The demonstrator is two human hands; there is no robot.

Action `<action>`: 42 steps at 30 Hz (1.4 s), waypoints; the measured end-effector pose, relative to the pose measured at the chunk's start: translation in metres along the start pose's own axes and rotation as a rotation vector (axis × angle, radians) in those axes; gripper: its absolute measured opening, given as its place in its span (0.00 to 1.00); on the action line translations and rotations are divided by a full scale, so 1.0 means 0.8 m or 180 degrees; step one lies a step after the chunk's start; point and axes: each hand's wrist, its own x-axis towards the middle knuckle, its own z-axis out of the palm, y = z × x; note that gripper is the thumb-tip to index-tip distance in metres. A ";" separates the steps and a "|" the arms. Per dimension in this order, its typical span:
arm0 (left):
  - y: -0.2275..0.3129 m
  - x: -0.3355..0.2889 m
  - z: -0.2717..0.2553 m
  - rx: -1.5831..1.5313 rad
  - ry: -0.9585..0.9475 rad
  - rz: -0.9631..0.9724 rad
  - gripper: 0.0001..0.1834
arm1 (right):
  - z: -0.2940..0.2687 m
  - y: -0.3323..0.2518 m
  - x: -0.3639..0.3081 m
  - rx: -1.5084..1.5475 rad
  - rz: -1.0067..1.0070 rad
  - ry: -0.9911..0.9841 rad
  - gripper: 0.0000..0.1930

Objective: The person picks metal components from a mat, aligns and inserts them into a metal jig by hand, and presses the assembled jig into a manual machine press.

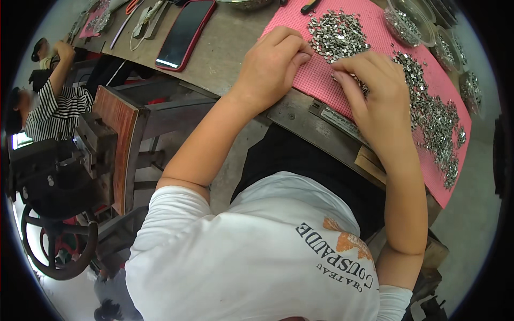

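A pink textured mat [313,80] lies on the workbench, with many small shiny silver metal pieces [336,33] heaped on it. My left hand [274,65] is over the mat's near left edge, fingers curled in and thumb against them; whatever they hold is hidden. Just right of the near heap, my right hand [377,88] has its thumb and index fingertips brought together in a pinch. Anything between those tips is too small to name. A longer spread of silver pieces [436,125] runs along the mat to the right of my right hand.
Clear round tubs [409,24] of silver pieces line the mat's far right. A phone in a red case [186,35] lies left of the mat; a dark-handled tool [309,6] sits beyond. At left are a handwheel machine [59,241] and a person in stripes [59,112].
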 end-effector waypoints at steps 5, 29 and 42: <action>-0.007 -0.014 -0.016 -0.0454 -0.0110 -0.0221 0.05 | 0.036 0.017 0.023 -0.0499 -0.0061 -0.0086 0.04; 0.002 -0.023 -0.069 -0.1412 0.0181 -0.0340 0.13 | 0.037 -0.053 0.046 -0.1970 -0.0454 -0.0533 0.04; 0.009 -0.027 -0.043 -0.1099 0.0272 -0.0161 0.14 | 0.007 -0.028 0.012 0.0039 0.0664 -0.0231 0.05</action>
